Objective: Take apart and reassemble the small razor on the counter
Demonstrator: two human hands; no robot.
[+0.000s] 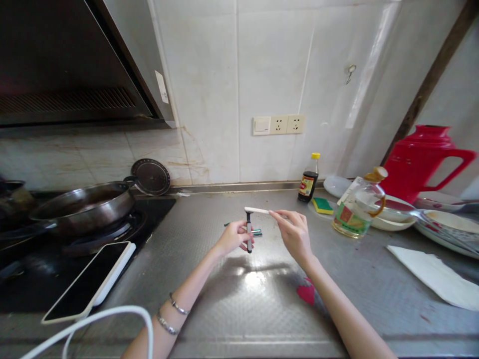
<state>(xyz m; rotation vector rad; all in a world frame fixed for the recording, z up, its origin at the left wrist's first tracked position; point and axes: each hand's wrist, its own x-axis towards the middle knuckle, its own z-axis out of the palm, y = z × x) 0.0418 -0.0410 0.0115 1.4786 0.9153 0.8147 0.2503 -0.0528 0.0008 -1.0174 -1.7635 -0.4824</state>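
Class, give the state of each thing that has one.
Tool: upright, gripped by left hand
White stick: nearly level, pinched by right hand
Dark bottle: upright, capped
Glass jug: upright, lid on
Phone: face up, screen dark
Pan: uncovered
Sponge: lying flat
Red flask: upright

White stick (256, 210), grey bench (204, 324)

The stick in my right hand (295, 232) is plain white; the tool (249, 239) in my left hand (235, 237) is black and grey. The piece (257, 233) behind it is green and silver. My bracelets (166, 325) are silver. The bench is a finely patterned grey, the sponge (322, 205) yellow and green, the flask (415, 159) red. The bottle (308, 184) is dark, with a yellow cap (316, 156).
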